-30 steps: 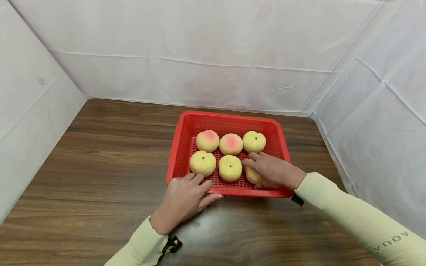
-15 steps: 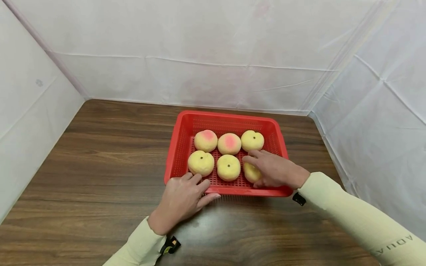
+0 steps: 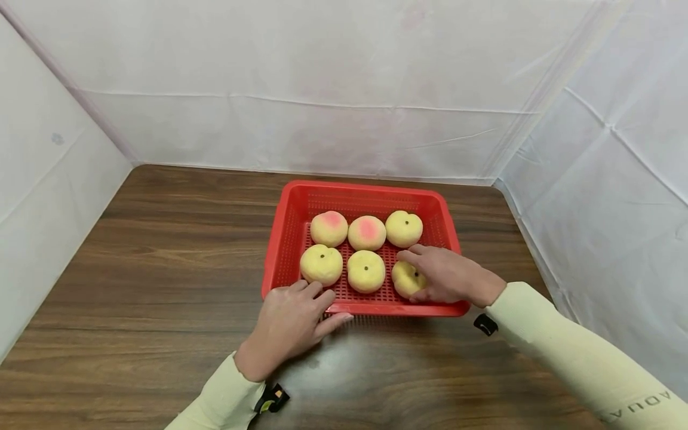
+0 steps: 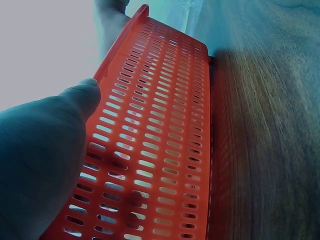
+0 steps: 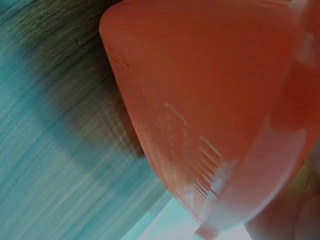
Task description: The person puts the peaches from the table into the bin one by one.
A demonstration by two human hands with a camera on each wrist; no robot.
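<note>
While the left hand [image 3: 290, 319] rests on the near rim of the red basket [image 3: 285, 239], fingers fairly straight over the edge and thumb along the outside wall, the right hand [image 3: 448, 278] reaches into the basket and curls its fingers round the near-right peach [image 3: 405, 279], 1 of 6 lying in 2 rows of 3. That peach sits on the perforated floor at the basket's near right corner, just beside the near-middle peach [image 3: 366, 270] and close in front of the far-right peach [image 3: 404, 228].

The fruit looks matte, evenly rounded and slightly doughy, so it is probably a light foam or soft-plastic model rather than real fruit; it should weigh little, give a bit under the fingers and not slip. A loose wrap over the top and sides, as the right hand has it now, looks enough; hard squeezing could dent it. Its neighbours lie close, so fingers have little room on the left side.

The basket, seen in the left wrist view as a thin slotted wall [image 4: 165, 150], seems light and somewhat flexible, likely to slide on the smooth wooden worktop [image 3: 161, 269] unless held at the rim.
</note>
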